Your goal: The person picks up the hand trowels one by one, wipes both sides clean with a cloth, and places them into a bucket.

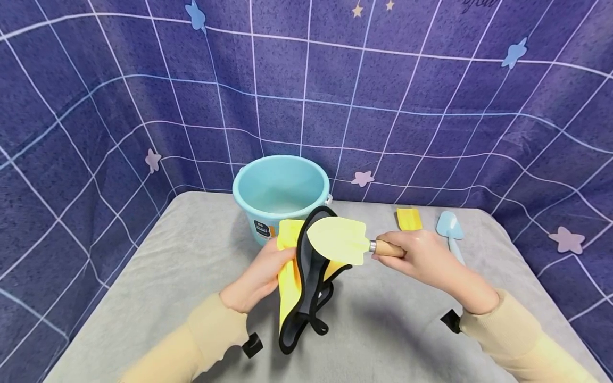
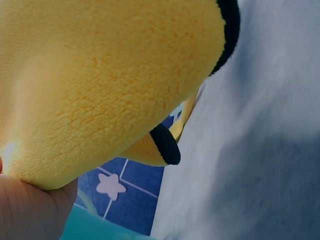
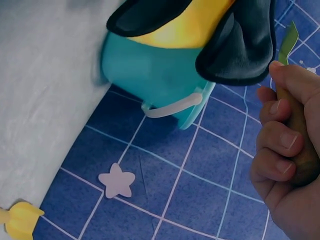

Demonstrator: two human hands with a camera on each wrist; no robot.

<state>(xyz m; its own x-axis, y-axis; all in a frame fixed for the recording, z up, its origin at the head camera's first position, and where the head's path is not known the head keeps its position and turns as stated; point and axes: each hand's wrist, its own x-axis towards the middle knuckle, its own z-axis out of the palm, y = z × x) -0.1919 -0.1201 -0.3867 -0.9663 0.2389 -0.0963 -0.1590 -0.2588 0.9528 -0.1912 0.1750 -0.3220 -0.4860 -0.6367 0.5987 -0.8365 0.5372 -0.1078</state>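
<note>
My left hand (image 1: 261, 274) grips a folded cloth (image 1: 289, 290), yellow and fluffy on one face, dark grey on the other, edged in black with a loop hanging low. In the left wrist view the yellow face of the cloth (image 2: 115, 85) fills much of the picture, a thumb pressing its corner. With its fingers curled round the wooden handle, my right hand (image 1: 426, 260) holds a garden trowel (image 1: 337, 240). The trowel's pale yellow-green blade points left, in front of the grey face in the head view; whether they touch I cannot tell.
Behind the cloth stands a light blue bucket (image 1: 251, 199) with a label and a white handle. A yellow tool head (image 1: 409, 218) and a light blue toy shovel (image 1: 449, 226) lie at the back right on the grey covered surface (image 1: 182, 266). A purple grid-patterned curtain (image 1: 383, 122) hangs behind.
</note>
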